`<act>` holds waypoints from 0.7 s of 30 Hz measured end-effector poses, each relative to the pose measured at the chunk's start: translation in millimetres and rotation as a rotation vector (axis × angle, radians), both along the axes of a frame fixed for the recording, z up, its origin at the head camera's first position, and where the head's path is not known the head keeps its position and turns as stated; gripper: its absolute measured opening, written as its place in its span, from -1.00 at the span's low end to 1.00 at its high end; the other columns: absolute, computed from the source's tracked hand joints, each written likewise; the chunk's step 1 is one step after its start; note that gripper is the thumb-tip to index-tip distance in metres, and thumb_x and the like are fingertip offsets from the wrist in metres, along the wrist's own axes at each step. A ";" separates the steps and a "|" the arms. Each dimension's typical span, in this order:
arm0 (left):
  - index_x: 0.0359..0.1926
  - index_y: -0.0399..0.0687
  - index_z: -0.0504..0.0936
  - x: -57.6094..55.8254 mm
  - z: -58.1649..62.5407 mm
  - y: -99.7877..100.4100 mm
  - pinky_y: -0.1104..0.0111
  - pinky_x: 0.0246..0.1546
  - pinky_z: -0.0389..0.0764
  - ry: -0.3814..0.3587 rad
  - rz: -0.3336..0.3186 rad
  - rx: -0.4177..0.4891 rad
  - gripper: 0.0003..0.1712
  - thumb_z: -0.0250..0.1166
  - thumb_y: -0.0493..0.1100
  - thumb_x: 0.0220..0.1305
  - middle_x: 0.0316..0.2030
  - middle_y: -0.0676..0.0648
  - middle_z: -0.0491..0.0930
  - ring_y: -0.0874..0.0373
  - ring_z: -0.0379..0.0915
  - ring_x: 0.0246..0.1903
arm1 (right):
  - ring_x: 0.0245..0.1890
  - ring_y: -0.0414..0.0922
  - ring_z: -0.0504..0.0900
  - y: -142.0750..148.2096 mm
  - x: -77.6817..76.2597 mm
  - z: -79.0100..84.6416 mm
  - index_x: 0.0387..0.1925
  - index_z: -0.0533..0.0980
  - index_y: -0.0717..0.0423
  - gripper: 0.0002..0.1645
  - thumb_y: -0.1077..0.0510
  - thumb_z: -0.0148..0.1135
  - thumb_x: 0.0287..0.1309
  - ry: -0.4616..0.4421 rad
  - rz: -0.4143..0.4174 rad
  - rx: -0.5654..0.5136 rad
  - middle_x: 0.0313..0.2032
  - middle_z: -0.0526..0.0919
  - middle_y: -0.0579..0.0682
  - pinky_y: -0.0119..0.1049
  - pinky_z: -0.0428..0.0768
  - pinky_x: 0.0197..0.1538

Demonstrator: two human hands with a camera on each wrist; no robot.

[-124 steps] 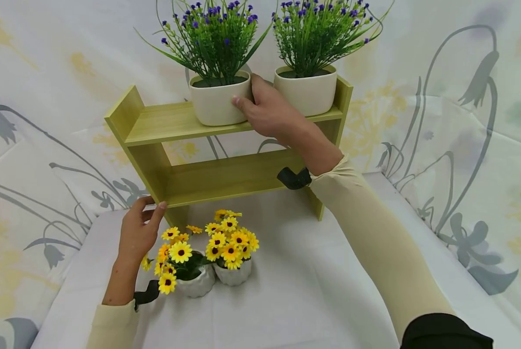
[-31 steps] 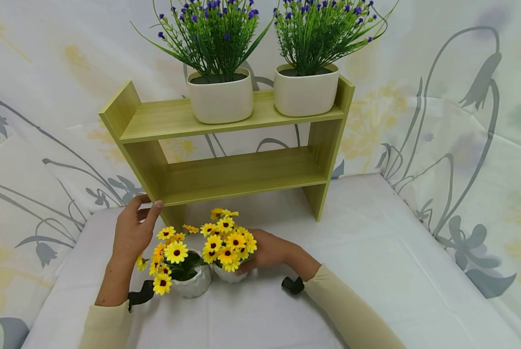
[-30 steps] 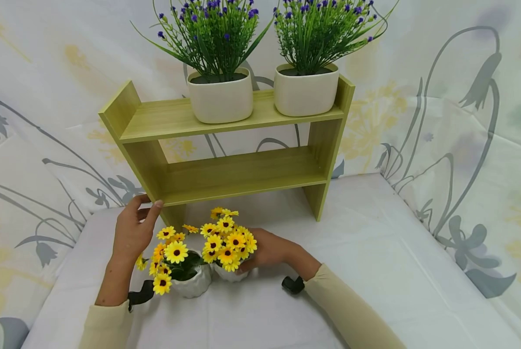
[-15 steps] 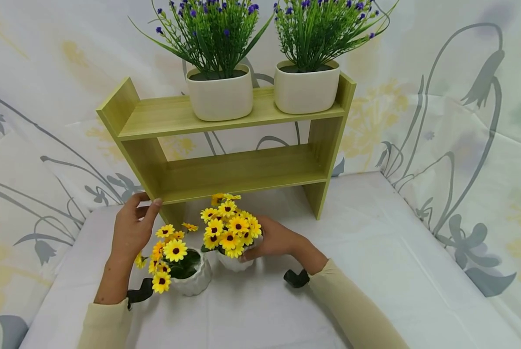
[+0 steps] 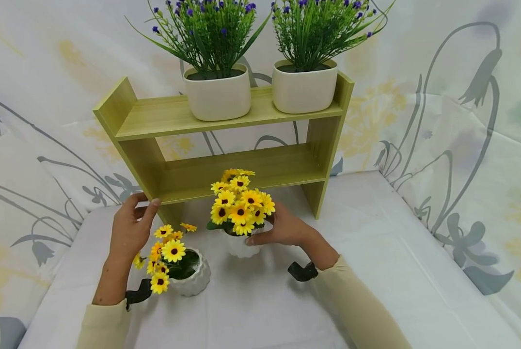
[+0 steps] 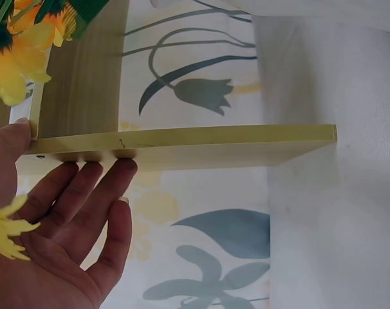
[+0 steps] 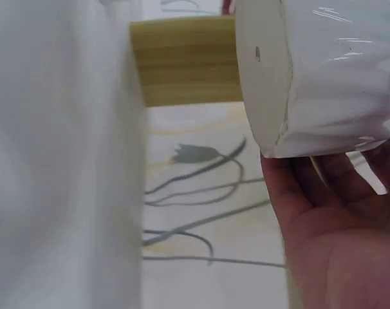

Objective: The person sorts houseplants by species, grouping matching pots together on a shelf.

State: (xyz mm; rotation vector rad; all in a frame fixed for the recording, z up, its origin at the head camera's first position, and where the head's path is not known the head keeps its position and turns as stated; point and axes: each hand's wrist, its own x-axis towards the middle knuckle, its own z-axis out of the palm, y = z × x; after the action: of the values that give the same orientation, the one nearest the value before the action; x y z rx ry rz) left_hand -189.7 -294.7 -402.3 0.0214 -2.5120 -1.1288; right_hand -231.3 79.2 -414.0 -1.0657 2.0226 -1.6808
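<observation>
The right hand grips a white pot of yellow flowers, thumb in front, holding it upright above the bench, in front of the shelf. The left hand pinches the shelf's left side panel between thumb and fingers. Just beside that hand, a second pot stands on the bench. Two cream planters rest on the shelf's top board.

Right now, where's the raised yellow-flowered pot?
Head view, below centre: the raised pot is in the right hand, in front of the shelf, right of the other yellow-flowered pot.
</observation>
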 end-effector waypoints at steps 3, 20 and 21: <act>0.43 -0.31 0.42 0.1 -0.1 0.1 -0.32 0.19 0.56 0.006 0.001 -0.002 -0.33 0.13 0.14 0.65 0.29 -0.37 0.55 -0.38 0.60 0.21 | 0.41 -0.07 0.46 7.7 -0.6 8.2 0.52 0.28 -0.05 0.09 0.21 0.70 0.02 0.010 -0.060 -0.014 0.41 0.45 -0.10 0.06 0.41 0.51; 0.42 -0.30 0.43 0.9 -0.3 1.8 -0.32 0.18 0.57 0.018 0.002 0.008 -0.35 0.14 0.12 0.64 0.28 -0.36 0.56 -0.38 0.60 0.21 | 0.28 -0.06 0.62 51.7 0.7 49.7 0.44 0.45 0.05 -0.12 0.29 0.60 0.09 0.174 -0.378 -0.099 0.29 0.63 -0.02 -0.16 0.58 0.36; 0.42 -0.31 0.43 0.8 -0.5 1.8 -0.32 0.18 0.57 0.018 0.001 0.010 -0.35 0.14 0.12 0.64 0.28 -0.36 0.56 -0.38 0.60 0.21 | 0.25 -0.07 0.63 52.8 1.8 51.1 0.43 0.47 0.05 -0.14 0.26 0.61 0.10 0.176 -0.403 -0.091 0.27 0.65 -0.02 -0.16 0.59 0.35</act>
State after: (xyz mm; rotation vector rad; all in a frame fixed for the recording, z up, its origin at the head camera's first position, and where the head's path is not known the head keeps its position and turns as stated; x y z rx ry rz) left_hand -188.8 -292.8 -402.8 0.0146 -2.4901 -1.1365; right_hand -229.5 132.0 -362.9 -0.9043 2.4242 -1.9457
